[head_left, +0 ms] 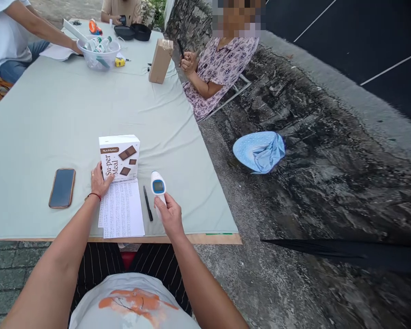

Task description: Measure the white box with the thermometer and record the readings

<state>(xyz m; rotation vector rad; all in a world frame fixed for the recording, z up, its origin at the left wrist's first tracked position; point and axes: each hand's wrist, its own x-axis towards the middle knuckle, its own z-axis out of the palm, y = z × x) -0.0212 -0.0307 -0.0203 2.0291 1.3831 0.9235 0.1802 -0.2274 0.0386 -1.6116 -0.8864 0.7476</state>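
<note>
My right hand (169, 214) grips the handle of a white infrared thermometer (158, 185), its blue-rimmed screen facing up toward me. At the lower left of a white "Su-per Meal" box (119, 157), my left hand (101, 180) has its thumb on the front and its fingers round the side. The box stands upright on the table, at the far end of sheets of paper (123, 210) covered in rows of small writing. A black pen (148, 203) lies between the papers and my right hand. Left of my left hand is a phone (62, 188) with a dark screen.
A cloth-covered table (71, 114) bears a brown carton (160, 61), a plastic basket (97, 57) with bottles, a yellow box (119, 61), an orange tape dispenser (95, 27) and black containers (141, 32). Three people sit around it. A blue hat (258, 152) lies right of the table.
</note>
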